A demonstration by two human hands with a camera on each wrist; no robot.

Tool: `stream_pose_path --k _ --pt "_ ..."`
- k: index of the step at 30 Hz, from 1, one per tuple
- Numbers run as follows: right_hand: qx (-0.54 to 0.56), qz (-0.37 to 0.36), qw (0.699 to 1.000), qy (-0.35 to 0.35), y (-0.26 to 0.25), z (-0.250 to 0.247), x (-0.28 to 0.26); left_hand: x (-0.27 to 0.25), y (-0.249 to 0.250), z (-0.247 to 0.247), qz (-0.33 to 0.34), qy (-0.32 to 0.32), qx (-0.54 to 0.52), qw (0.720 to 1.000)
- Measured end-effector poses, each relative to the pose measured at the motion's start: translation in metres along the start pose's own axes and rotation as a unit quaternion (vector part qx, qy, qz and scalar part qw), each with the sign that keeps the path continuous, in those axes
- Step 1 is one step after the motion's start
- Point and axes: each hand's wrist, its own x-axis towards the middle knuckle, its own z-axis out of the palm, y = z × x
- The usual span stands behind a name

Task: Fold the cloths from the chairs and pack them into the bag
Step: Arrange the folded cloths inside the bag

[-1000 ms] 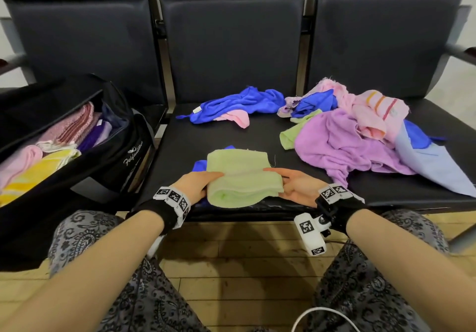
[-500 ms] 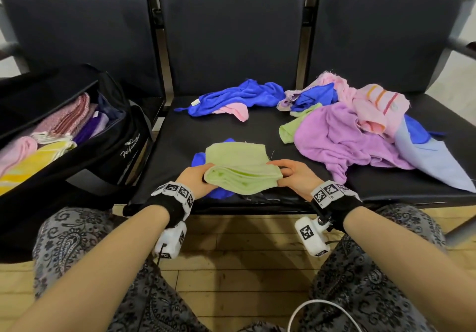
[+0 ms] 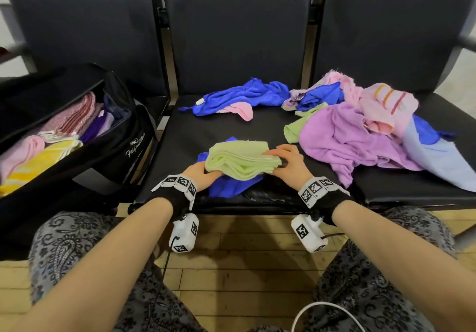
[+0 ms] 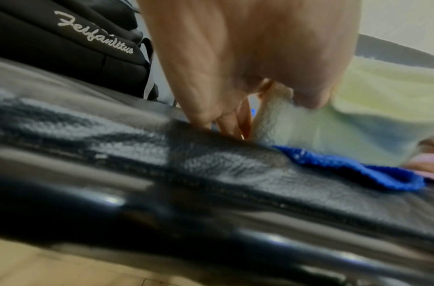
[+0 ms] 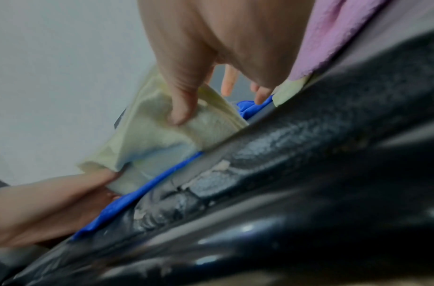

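Observation:
A folded light green cloth (image 3: 242, 160) is held just above the middle chair seat (image 3: 180, 136), over a blue cloth (image 3: 231, 187). My left hand (image 3: 202, 174) grips its left end; in the left wrist view the green cloth (image 4: 357, 116) is pinched between thumb and fingers. My right hand (image 3: 288, 163) grips the right end, and the right wrist view shows the thumb pressing into the green cloth (image 5: 166, 139). The open black bag (image 3: 108, 156) stands on the left chair with folded cloths inside.
Unfolded cloths lie on the seats: a blue and pink one (image 3: 242, 94) at the back, and a heap of purple (image 3: 347, 138), pink striped (image 3: 386, 107) and pale blue (image 3: 438, 159) ones on the right. Wooden floor (image 3: 244, 267) lies below, between my knees.
Both hands have lifted the folded green cloth off the seat and drawn its ends closer together; the blue cloth beneath shows more.

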Motion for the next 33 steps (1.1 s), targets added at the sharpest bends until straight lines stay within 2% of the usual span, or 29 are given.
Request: stream_pose_path --k 3,7,11,14,19,23,26,29,33 --pt "-0.049 -0.038 0.998 0.011 -0.002 0.001 0.005 -0.002 -0.001 -0.002 0.010 0.001 -0.003 1.000" --pt "0.070 0.027 0.996 -0.039 -0.015 -0.010 -0.003 -0.002 -0.001 -0.011 0.066 0.008 0.028 0.997" --pt "0.130 0.059 0.990 -0.009 -0.015 -0.007 -0.001 0.006 0.000 -0.013 0.092 0.015 -0.028 0.995" --pt "0.135 0.099 0.986 0.017 -0.010 -0.002 0.008 0.011 0.006 -0.013 0.069 -0.015 -0.076 0.995" --pt "0.047 0.176 0.983 0.029 -0.013 0.003 0.030 0.026 0.013 -0.013 0.032 -0.019 -0.069 0.997" --pt "-0.037 0.209 0.977 -0.010 -0.019 0.006 0.045 0.038 0.025 -0.011 0.006 0.008 -0.015 1.000" --pt "-0.104 0.241 0.964 -0.050 -0.016 0.009 0.054 0.050 0.031 -0.007 -0.036 0.006 0.021 0.999" --pt "-0.145 0.251 0.954 -0.078 -0.019 0.009 0.058 0.061 0.032 -0.004 -0.079 -0.004 0.043 0.996" --pt "-0.161 0.255 0.949 -0.089 -0.028 0.006 0.064 0.073 0.030 -0.002 -0.088 -0.020 0.066 0.994"
